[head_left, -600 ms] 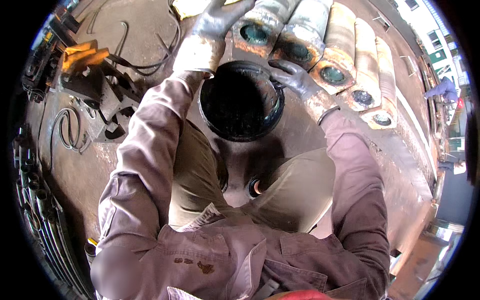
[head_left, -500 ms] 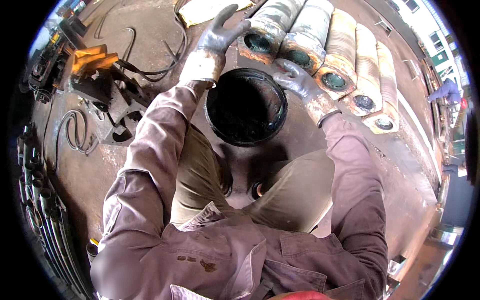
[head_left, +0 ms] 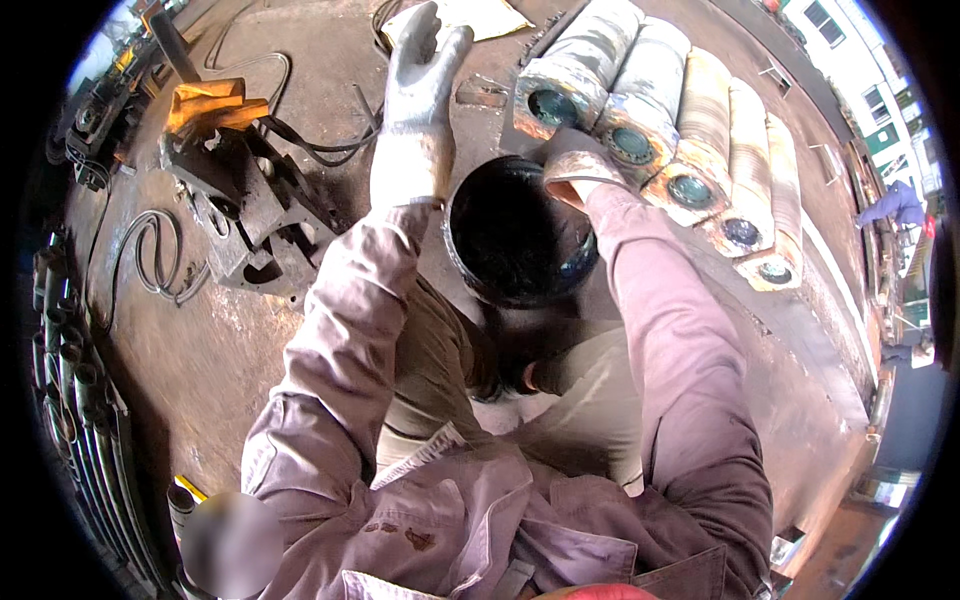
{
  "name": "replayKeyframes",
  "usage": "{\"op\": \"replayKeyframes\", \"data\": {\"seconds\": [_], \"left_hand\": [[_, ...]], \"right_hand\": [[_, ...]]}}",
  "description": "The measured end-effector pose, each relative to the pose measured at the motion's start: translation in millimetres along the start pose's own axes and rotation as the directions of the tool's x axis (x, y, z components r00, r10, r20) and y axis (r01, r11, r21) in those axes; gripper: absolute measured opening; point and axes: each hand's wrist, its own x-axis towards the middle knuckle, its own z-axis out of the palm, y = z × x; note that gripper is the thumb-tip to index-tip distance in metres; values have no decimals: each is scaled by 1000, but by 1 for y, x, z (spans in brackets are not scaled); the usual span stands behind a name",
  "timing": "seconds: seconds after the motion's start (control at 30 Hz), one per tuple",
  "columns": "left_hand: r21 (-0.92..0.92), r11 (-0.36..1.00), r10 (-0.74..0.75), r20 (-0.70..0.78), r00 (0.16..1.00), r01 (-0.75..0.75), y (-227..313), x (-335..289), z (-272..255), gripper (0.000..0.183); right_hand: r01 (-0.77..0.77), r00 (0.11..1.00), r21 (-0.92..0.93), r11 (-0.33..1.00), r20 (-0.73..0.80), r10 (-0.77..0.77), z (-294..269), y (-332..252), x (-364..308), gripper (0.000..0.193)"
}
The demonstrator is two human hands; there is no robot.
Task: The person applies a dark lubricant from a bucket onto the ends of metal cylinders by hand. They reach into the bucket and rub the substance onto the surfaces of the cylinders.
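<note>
A black round bucket (head_left: 520, 299) stands on the ground before my knees, its inside dark and smeared. My left hand (head_left: 424, 85), in a grey coated work glove, is raised beyond the bucket's far left side. Its fingers point away from me, the thumb stands off them, and nothing is in it. Over the far right rim of the bucket is my right hand (head_left: 573, 152), also gloved. Blur and the glove's loose cuff hide its fingers, so I cannot see whether they grip the rim.
Several large ridged cylinders (head_left: 690, 110) with rusty end plates lie side by side at the far right. Left of me are a metal bracket assembly (head_left: 250, 215) with an orange cover (head_left: 215, 105), a black hose (head_left: 155, 265) and stacked pipes (head_left: 75, 360). A person (head_left: 897, 205) is far right.
My right hand has turned inward from the bucket's right side over its far right rim. My left hand remains raised, its fingers now pointing straighter away. The whole view has shifted slightly.
</note>
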Motion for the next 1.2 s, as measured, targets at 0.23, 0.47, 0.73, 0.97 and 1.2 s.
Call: {"op": "replayKeyframes", "data": {"seconds": [0.23, 0.47, 0.73, 0.97, 1.2], "left_hand": [[174, 976, -148, 87, 985, 131, -7, -12, -25, 62], [205, 958, -212, 43, 976, 199, -28, -6, -69, 63], [291, 948, -218, 297, 930, 129, -61, -12, -96, 69], [462, 887, -200, 381, 903, 1, -70, -23, -120, 68], [495, 868, -186, 421, 888, -53, -63, -25, -113, 95]], "right_hand": [[-81, 989, 336, 938, 143, 34, 16, -31, 35, 84], [-284, 959, 946, 158, 281, 43, 7, -69, 33, 65], [79, 996, 752, -654, -38, 77, 14, -84, 31, 29], [145, 974, 528, -837, 71, 214, 28, -76, 41, 25], [217, 942, 604, -767, 78, 328, 43, -67, 4, 36]]}}
